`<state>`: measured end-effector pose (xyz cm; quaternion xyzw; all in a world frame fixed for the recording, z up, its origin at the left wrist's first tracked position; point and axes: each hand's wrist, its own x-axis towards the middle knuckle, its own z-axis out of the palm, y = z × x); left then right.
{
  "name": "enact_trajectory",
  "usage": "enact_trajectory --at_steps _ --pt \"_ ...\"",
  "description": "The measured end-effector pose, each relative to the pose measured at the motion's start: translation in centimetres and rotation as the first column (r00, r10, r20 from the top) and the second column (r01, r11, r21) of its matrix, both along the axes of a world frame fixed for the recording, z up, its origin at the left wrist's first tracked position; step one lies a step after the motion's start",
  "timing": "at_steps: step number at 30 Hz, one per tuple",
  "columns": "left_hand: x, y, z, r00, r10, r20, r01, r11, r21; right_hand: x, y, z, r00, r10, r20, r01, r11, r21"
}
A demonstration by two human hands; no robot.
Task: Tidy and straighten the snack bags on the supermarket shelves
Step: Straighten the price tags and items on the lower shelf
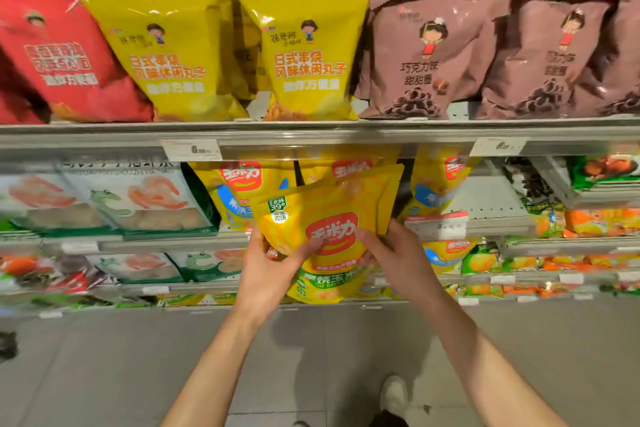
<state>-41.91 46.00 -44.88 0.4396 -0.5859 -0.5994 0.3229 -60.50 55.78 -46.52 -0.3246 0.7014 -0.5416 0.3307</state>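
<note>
Yellow snack bag (329, 232), left hand (273, 270), right hand (398, 253) gripping

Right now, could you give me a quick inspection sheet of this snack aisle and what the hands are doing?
Surface: grey shelf rail with price tags; several tiers below.
Job's things: yellow corn snack bag, tilted, held in front of matching bags behind it.
Clutter: upper tier has a red bag, yellow bags and brown bags, leaning unevenly.
Grippers: left hand and right hand both grip the corn snack bag.
Cables: nothing seen.
Surroundings: grey tiled floor; a shoe.
</note>
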Motion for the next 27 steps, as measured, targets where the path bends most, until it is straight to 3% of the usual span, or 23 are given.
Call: enact_trajectory --at_steps 8,13,20,27 --pt "6.9 -4.7 -0.7 0.991 0.120 0.056 -0.120 0.993 -0.002 6.9 -6.6 0.3 0.991 0.134 0.026 -0.133 0.991 -0.019" --pt "9.5 -6.7 -2.8 0.960 0.277 0.032 -0.276 0.961 -0.026 8.5 -9.5 -1.1 0.969 0.246 0.029 -0.246 0.969 0.006" --pt "12.4 -8.5 -5.3 0.909 0.417 -0.012 -0.417 0.908 -0.044 7.5 -12.5 -3.9 0.977 -0.011 -0.215 0.023 0.998 0.054" --pt "13.9 -9.2 -6.2 0.900 0.435 -0.018 -0.435 0.897 -0.076 9.0 -15.7 -7.4 0.966 -0.035 -0.255 0.054 0.996 0.067"
